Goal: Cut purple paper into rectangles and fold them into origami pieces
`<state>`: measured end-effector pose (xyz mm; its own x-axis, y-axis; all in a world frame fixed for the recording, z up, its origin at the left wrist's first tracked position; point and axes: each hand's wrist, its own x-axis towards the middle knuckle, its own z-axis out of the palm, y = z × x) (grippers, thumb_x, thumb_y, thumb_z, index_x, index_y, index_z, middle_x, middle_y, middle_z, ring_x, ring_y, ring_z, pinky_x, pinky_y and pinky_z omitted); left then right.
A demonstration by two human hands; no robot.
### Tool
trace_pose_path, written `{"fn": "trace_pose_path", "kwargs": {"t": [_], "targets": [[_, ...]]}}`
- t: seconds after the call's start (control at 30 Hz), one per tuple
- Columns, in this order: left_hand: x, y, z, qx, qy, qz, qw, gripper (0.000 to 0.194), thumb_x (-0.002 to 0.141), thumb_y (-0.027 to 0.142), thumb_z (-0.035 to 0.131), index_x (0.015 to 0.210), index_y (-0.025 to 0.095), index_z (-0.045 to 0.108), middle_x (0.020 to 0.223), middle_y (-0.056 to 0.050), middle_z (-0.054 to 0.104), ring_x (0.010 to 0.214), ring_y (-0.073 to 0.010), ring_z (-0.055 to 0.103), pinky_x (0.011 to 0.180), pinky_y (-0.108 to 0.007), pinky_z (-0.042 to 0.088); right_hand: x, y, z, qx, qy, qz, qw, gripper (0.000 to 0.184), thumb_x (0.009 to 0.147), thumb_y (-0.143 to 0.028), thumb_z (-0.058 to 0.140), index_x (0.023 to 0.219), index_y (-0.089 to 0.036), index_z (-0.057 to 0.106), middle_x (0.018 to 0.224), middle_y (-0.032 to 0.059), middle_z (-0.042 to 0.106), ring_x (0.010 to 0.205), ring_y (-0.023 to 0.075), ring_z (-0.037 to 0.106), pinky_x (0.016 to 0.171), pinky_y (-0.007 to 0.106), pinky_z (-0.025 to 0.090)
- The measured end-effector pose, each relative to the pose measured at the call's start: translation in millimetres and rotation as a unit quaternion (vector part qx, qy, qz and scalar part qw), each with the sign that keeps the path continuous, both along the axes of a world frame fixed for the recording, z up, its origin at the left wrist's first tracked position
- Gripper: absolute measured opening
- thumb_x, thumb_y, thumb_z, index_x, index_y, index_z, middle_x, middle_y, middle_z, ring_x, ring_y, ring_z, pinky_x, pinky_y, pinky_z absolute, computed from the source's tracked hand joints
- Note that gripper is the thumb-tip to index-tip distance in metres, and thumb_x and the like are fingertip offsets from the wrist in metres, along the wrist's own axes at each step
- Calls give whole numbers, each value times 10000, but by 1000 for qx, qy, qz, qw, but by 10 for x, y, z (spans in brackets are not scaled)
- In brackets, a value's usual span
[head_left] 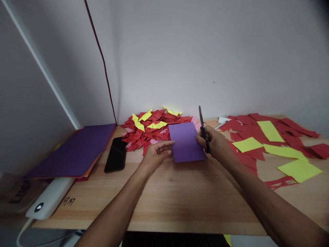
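A purple sheet of paper point(186, 142) is held up above the table between my two hands. My left hand point(158, 151) pinches its left edge between thumb and fingers. At the right edge, my right hand point(212, 139) grips a pair of dark scissors point(203, 128), blades pointing up, and its thumb also touches the paper. Whether the scissor blades are parted is hard to make out. Just behind the paper lies a pile of folded red paper pieces point(138, 139), with a few yellow folded pieces point(156, 125) on top and bits of pink among them.
Red paper scraps point(246, 130) and yellow cut pieces point(271, 131) spread over the table's right side. A black phone point(115, 154) lies left of the pile. Farther left, a stack of coloured sheets, purple on top point(77, 151), rests partly over a white power strip point(51, 199). A wall stands behind.
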<state>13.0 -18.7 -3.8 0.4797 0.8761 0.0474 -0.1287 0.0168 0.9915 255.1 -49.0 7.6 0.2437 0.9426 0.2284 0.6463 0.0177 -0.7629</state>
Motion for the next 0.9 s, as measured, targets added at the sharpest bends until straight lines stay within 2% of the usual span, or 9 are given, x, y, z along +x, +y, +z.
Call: {"fn": "trace_pose_path", "kwargs": {"t": [0.2,0.3,0.37,0.47,0.57,0.77,0.9], "targets": [[14,-19,11,31,80,-3,996,364,708,158,688,1065,176,752,817,-49,705,697,-131,599,666,-240,459,156,87,-12,-63,-96,-33,993,173,756,-282,579,701,-242,419,607,2,539,568,171,479,545,274,323],[19,-13,-24,51,123,26,991,327,718,121,644,1021,167,759,786,-39,707,666,-122,595,653,-235,455,167,114,-50,-97,-148,-32,984,162,788,-294,558,717,-241,422,631,20,569,577,181,506,548,276,319],[28,-17,-37,86,156,45,983,314,723,82,610,986,166,762,859,-49,728,730,-132,621,681,-236,462,166,126,-75,-114,-175,-29,977,143,809,-306,545,742,-239,438,668,32,602,599,187,537,554,270,320],[49,-34,-39,121,190,39,974,335,728,38,564,974,162,755,1002,-66,739,832,-142,651,739,-243,483,162,131,-90,-140,-218,-35,965,117,835,-324,531,785,-230,482,717,52,647,641,197,576,555,261,314],[63,-44,-48,142,217,37,965,350,736,29,553,995,163,748,1036,-68,737,837,-139,657,764,-251,497,154,117,-64,-165,-268,-49,948,163,871,-373,501,859,-217,547,765,86,675,691,223,609,551,264,306],[26,-15,-58,202,231,76,949,413,710,-27,525,976,192,753,1075,-48,736,849,-132,653,764,-248,504,172,63,59,-180,-315,-104,926,375,908,-529,427,952,-202,607,836,146,689,712,278,628,532,298,288],[-61,9,90,252,217,138,933,369,743,-3,534,963,195,753,1035,-48,742,876,-140,659,733,-242,503,151,18,133,-132,-299,-117,938,381,903,-558,446,928,-203,582,771,131,670,668,272,608,543,310,304]]}}
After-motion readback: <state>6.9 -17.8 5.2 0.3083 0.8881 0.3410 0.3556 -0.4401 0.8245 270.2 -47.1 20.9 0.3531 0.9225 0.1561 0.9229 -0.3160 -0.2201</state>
